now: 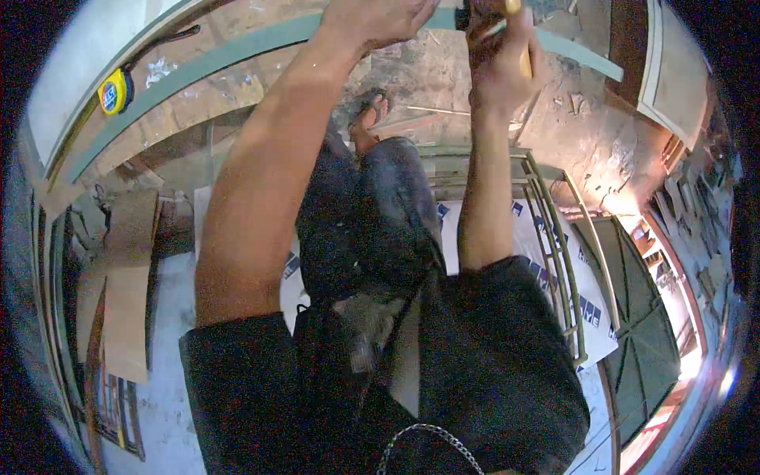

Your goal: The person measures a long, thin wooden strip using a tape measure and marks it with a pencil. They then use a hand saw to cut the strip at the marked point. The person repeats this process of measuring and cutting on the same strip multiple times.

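Observation:
My right hand [503, 71] is closed round a tool with a yellow handle [525, 60]; a dark part shows by the fingers, and its kind is unclear. It is held over a long grey-green strip [214, 65], which curves across the top of the view. To its left, my left hand [378, 17] reaches to the same strip; the top edge cuts off its fingers, so its grip is hidden. Farther left, a yellow tape measure [115, 91] rests beside the strip.
Brown boards [131, 277] stand at the left. A green metal frame [558, 261] lies over white sheeting with blue squares [546, 277] on my right, next to a dark green panel [637, 317]. My sandalled foot [372, 111] is on the stained floor.

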Action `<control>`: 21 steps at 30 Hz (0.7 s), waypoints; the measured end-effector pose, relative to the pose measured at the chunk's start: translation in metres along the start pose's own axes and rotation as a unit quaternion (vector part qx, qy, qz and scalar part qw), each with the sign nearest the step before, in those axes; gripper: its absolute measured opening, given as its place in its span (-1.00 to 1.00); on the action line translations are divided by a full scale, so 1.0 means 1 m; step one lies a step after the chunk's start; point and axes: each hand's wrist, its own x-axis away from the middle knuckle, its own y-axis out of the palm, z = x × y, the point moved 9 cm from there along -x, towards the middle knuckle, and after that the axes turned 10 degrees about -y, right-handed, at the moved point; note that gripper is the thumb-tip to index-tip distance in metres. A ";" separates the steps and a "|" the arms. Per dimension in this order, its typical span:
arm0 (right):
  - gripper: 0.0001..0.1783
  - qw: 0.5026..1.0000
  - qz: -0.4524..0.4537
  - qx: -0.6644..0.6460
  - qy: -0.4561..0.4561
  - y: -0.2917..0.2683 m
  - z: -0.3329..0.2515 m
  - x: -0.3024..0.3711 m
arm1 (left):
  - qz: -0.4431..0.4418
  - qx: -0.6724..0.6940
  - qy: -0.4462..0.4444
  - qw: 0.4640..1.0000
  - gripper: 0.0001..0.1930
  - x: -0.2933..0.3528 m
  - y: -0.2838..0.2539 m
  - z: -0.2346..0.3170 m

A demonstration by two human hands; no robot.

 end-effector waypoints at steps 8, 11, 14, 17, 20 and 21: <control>-0.58 0.997 -0.003 0.051 0.050 -0.064 -0.016 0.074 | -0.004 0.004 -0.044 0.999 -0.45 0.008 -0.003 -0.011; -0.59 0.998 0.006 0.067 0.009 -0.015 0.002 0.020 | 0.021 0.025 -0.035 0.999 -0.45 0.001 -0.005 -0.010; -0.60 0.999 0.001 0.037 -0.002 -0.022 0.005 0.026 | 0.029 0.044 -0.031 0.998 -0.46 0.000 -0.007 -0.002; -0.60 0.998 -0.009 -0.043 0.054 -0.062 -0.018 0.084 | 0.015 0.040 -0.045 0.998 -0.46 0.006 -0.008 -0.013; -0.60 0.997 0.020 -0.029 0.066 -0.060 -0.001 0.069 | 0.010 0.022 -0.048 0.999 -0.47 0.016 -0.001 -0.016; -0.61 0.995 0.015 -0.058 0.083 -0.035 0.013 0.050 | -0.004 0.021 -0.040 0.999 -0.47 0.013 0.000 -0.014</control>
